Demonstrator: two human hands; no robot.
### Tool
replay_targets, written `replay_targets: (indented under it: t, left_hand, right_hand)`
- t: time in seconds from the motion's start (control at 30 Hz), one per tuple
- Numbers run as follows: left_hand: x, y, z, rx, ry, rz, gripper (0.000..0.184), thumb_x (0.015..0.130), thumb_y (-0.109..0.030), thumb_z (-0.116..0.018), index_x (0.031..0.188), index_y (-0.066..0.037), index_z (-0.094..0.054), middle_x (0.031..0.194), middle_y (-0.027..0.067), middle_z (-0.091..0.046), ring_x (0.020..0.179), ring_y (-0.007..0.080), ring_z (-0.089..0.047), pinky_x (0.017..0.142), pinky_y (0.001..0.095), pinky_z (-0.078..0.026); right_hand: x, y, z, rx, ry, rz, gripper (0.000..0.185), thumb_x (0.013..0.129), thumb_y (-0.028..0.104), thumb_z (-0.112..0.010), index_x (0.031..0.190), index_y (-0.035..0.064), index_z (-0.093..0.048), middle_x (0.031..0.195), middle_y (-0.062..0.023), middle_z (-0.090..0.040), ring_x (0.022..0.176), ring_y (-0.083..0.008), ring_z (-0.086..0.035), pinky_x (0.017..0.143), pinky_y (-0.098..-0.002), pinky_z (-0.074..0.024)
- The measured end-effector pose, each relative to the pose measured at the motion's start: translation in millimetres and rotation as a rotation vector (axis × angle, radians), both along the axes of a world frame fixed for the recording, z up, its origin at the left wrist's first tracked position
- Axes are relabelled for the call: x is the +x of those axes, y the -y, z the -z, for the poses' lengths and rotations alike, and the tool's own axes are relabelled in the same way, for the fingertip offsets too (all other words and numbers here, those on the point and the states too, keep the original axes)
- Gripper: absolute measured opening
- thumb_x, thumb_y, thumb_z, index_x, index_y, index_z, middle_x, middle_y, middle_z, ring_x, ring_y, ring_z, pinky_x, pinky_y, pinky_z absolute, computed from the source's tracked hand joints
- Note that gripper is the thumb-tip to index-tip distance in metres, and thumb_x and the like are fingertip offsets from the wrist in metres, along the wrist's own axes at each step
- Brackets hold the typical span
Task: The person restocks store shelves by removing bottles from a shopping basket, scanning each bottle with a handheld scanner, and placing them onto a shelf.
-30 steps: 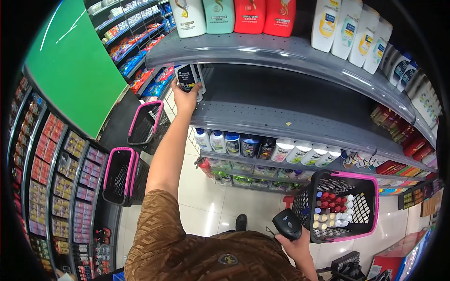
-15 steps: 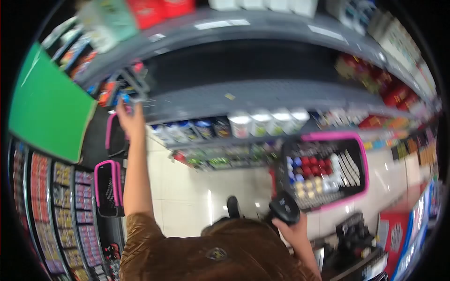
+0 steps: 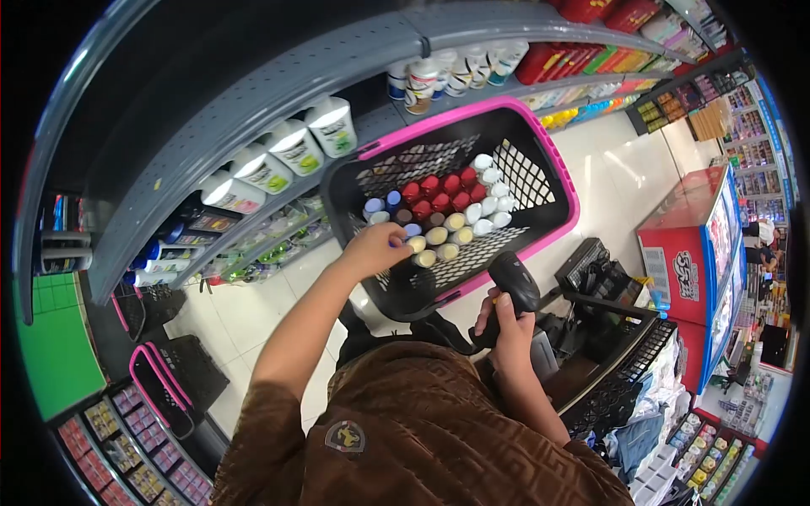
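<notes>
A black shopping basket (image 3: 342,198) with a pink rim stands in front of me. Upright in it are several bottles with red caps (image 3: 430,184), white caps (image 3: 489,211), cream caps (image 3: 456,222) and blue caps (image 3: 393,199). My left hand (image 3: 375,251) reaches over the basket's near left side, its thumb and fingers pinched at the top of a bottle beside the cream-capped ones. The fingers partly cover that bottle. My right hand (image 3: 510,329) is wrapped round the handle of a black handheld barcode scanner (image 3: 515,282), whose head is at the basket's near edge.
Grey shelving (image 3: 253,110) curves along the left and far side, with white bottles (image 3: 294,148) on it. More baskets (image 3: 173,379) stand at lower left. To the right are a dark counter (image 3: 582,358) and a red freezer (image 3: 679,270).
My left hand has moved from the shelf end at the left to the bottles in the basket, and its fingers have closed. The view has turned right; the scanner stays in my right hand.
</notes>
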State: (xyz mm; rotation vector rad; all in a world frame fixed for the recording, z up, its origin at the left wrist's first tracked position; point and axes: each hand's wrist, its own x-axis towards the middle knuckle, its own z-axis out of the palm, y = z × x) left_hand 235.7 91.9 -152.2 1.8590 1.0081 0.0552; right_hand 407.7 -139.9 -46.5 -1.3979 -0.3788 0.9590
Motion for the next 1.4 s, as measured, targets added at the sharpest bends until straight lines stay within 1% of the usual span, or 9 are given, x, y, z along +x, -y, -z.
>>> replay_targets:
  t: [0.13,0.47,0.73,0.8,0.93,1.13,1.2,1.3,1.4]
  left_hand:
    - [71.0,-22.9,79.3,0.047,-0.579,0.284,0.047,0.085,-0.035,-0.075,0.122,-0.006,-0.074,0.126,0.0151,-0.073,0.119,0.0313,-0.07,0.097,0.0427,-0.057]
    - [82.2,-2.9,187.0,0.211,-0.913,0.235,0.026,0.092,-0.019,-0.07,0.115,-0.012,-0.078,0.124,0.0107,-0.075,0.117,0.0259,-0.072,0.09,0.0406,-0.06]
    - [79.2,-1.5,149.1,0.247,-0.964,0.348,0.023,0.093,-0.014,-0.066,0.111,-0.012,-0.08,0.117,0.0096,-0.078,0.111,0.0257,-0.074,0.088,0.0402,-0.061]
    - [74.5,-7.2,105.7,0.222,-0.946,0.386,0.038,0.076,-0.027,-0.085,0.109,-0.009,-0.079,0.113,0.0118,-0.077,0.108,0.0278,-0.075,0.089,0.0416,-0.061]
    - [51.1,8.1,-51.8,0.458,-0.63,0.261,0.044,0.065,-0.022,-0.088,0.104,-0.007,-0.075,0.11,0.0163,-0.075,0.111,0.0316,-0.071,0.097,0.0423,-0.056]
    - [-12.0,30.3,-216.9,0.12,0.208,-0.135,0.035,0.07,-0.013,-0.083,0.102,-0.006,-0.069,0.117,0.0131,-0.075,0.111,0.0293,-0.07,0.101,0.0398,-0.051]
    - [-30.0,37.0,-207.4,0.181,0.336,-0.115,0.049,0.078,-0.026,-0.086,0.119,-0.007,-0.066,0.127,0.013,-0.071,0.115,0.0296,-0.068,0.102,0.042,-0.052]
    - [11.4,65.6,-155.7,-0.282,1.26,-0.612,0.088,0.088,-0.065,-0.074,0.154,-0.015,-0.042,0.15,0.0141,-0.056,0.135,0.0297,-0.057,0.112,0.0512,-0.047]
    - [53.2,85.3,-84.1,-0.959,1.38,-0.919,0.067,0.097,-0.066,-0.061,0.144,-0.019,-0.054,0.13,0.0044,-0.066,0.123,0.0251,-0.062,0.109,0.0508,-0.046]
  right_hand:
    - [32.3,11.3,10.8,-0.034,-0.047,-0.019,0.034,0.103,0.032,-0.066,0.113,-0.0001,-0.059,0.079,-0.0084,-0.061,0.058,-0.0177,-0.058,0.052,-0.0307,-0.0472]
    - [94.4,16.2,23.1,-0.14,-0.102,-0.011,0.035,0.103,0.033,-0.066,0.117,0.0015,-0.059,0.085,-0.0091,-0.062,0.062,-0.0172,-0.059,0.053,-0.03,-0.0486]
    - [107.2,-0.5,22.7,-0.08,-0.101,-0.058,0.03,0.104,0.028,-0.064,0.117,0.0011,-0.059,0.083,-0.0082,-0.061,0.061,-0.0162,-0.057,0.054,-0.0299,-0.0478]
    - [113.1,-4.5,22.6,-0.036,-0.122,-0.151,0.033,0.104,0.025,-0.065,0.124,0.0003,-0.061,0.081,-0.0033,-0.061,0.065,-0.0125,-0.057,0.057,-0.0278,-0.0474]
    - [110.0,-20.3,10.2,0.023,-0.157,-0.191,0.024,0.104,0.022,-0.065,0.116,0.0016,-0.063,0.079,-0.0027,-0.061,0.064,-0.0107,-0.056,0.057,-0.027,-0.0467]
    - [110.4,-25.3,0.3,0.052,-0.053,-0.252,0.029,0.105,0.029,-0.063,0.113,0.0009,-0.062,0.081,-0.0051,-0.061,0.062,-0.0132,-0.057,0.055,-0.0281,-0.0463]
    - [107.9,-25.7,-2.3,0.067,-0.02,-0.254,0.029,0.105,0.029,-0.063,0.113,0.0013,-0.062,0.081,-0.0055,-0.061,0.061,-0.0134,-0.057,0.054,-0.028,-0.0461]
    - [107.3,-25.0,-2.7,0.087,0.025,-0.301,0.029,0.105,0.029,-0.064,0.113,0.0013,-0.062,0.081,-0.0059,-0.061,0.06,-0.0135,-0.057,0.054,-0.0278,-0.0458]
    - [101.4,-22.4,-9.9,0.095,0.051,-0.298,0.029,0.104,0.029,-0.065,0.113,0.0012,-0.062,0.08,-0.0062,-0.061,0.059,-0.0138,-0.057,0.054,-0.0275,-0.0459]
